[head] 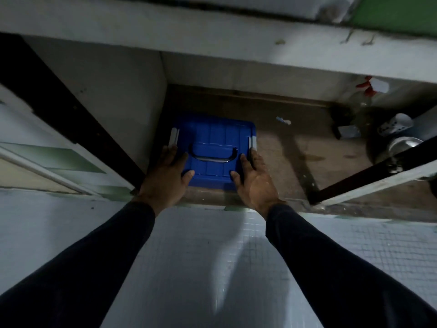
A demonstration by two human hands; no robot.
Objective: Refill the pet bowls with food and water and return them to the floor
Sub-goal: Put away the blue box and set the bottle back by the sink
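An open cabinet [236, 107] under a counter is seen, its doors swung wide over a pale tiled floor [201, 256]. A blue bin [214, 136] with a closed lid and a dark handle [214, 153] is set on the cabinet floor at the left. The left hand [169, 172] is laid flat against the bin's left edge, the right hand [253, 176] against its right edge, fingers straight, thumbs rested on the lid. A metal bowl [402, 144] is seen far right, well apart from both hands.
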